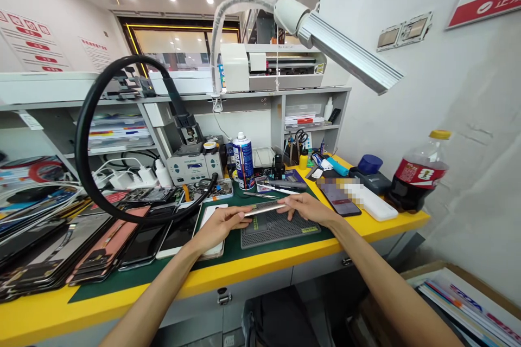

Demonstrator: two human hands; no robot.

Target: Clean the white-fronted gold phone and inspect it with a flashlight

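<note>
Between my two hands a thin, flat phone [265, 208] is held nearly edge-on, its pale side edge facing me. My left hand [223, 224] grips its left end between thumb and fingers. At the other end, my right hand [306, 209] pinches it with the thumb and index finger, while another finger points down. Just below lies a grey perforated work mat [280, 232] with yellow-green markings. The phone's faces are mostly hidden by this angle.
Stacked phone parts [101, 244] and a white-framed phone [179, 232] lie left. A thick black hose [81, 135] loops from the soldering station [195, 165]. Behind stands a blue spray can [243, 162]. To the right are a dark phone [338, 198], a white box [372, 203] and a cola bottle [419, 173].
</note>
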